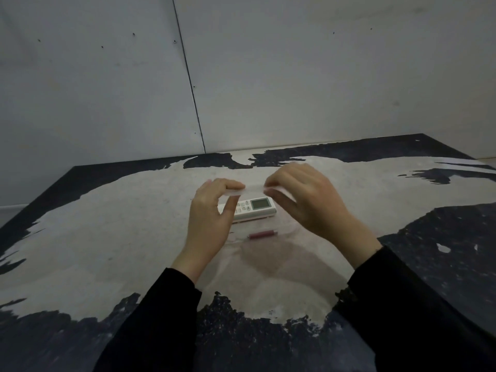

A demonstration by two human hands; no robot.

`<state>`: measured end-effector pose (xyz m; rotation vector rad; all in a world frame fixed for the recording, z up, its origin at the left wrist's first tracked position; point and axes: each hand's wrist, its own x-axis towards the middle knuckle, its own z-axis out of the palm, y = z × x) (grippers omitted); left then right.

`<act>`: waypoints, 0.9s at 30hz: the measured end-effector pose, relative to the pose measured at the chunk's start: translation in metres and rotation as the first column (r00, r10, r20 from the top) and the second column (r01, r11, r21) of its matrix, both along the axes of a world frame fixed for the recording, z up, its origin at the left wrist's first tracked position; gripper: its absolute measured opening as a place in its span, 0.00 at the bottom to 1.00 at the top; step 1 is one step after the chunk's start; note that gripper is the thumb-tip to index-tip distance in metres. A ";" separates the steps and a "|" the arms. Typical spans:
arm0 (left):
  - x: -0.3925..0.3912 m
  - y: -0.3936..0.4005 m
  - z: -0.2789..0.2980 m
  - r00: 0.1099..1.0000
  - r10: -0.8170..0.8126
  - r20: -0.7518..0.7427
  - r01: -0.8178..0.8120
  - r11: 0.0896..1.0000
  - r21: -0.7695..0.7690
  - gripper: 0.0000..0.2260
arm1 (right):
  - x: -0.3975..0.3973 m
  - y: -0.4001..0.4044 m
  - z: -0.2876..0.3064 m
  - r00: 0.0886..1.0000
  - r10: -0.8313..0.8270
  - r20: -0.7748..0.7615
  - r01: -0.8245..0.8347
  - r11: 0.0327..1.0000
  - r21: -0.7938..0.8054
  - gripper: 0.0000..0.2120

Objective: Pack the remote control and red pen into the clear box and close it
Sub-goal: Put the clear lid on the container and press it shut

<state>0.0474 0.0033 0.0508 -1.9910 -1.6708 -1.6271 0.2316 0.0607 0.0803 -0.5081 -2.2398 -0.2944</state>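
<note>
Hands meet above the worktop's (107,237) middle: the left hand (209,218) and right hand (306,200) each have fingers pinched on an end of the clear box (253,189), blurred, contents unclear. Beneath lies the white remote control (255,209); the red pen (263,234) lies just nearer.

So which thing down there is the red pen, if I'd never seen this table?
Start at the worn table, pale in the middle and dark at its edges. Between the left hand and right hand lies a white remote control with a small screen. Just nearer the person than it lies the red pen: short, thin and reddish, the only coloured thing there.
</note>
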 end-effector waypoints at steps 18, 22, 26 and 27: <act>-0.032 0.024 -0.030 0.892 0.206 0.402 -0.029 0.914 -0.405 0.26 | -0.010 0.022 -0.051 0.914 -0.406 0.008 0.315 0.697 -0.644 0.24; -0.032 0.030 -0.041 0.837 0.241 0.492 0.059 0.853 -0.518 0.25 | -0.010 0.021 -0.054 0.887 -0.438 0.147 0.426 0.648 -0.631 0.23; -0.034 0.032 -0.043 0.855 0.274 0.441 0.045 0.807 -0.589 0.22 | -0.011 0.022 -0.055 0.888 -0.413 0.201 0.433 0.605 -0.669 0.19; -0.035 0.032 -0.043 0.863 0.276 0.422 0.040 0.797 -0.603 0.21 | -0.011 0.023 -0.055 0.885 -0.409 0.223 0.443 0.590 -0.675 0.19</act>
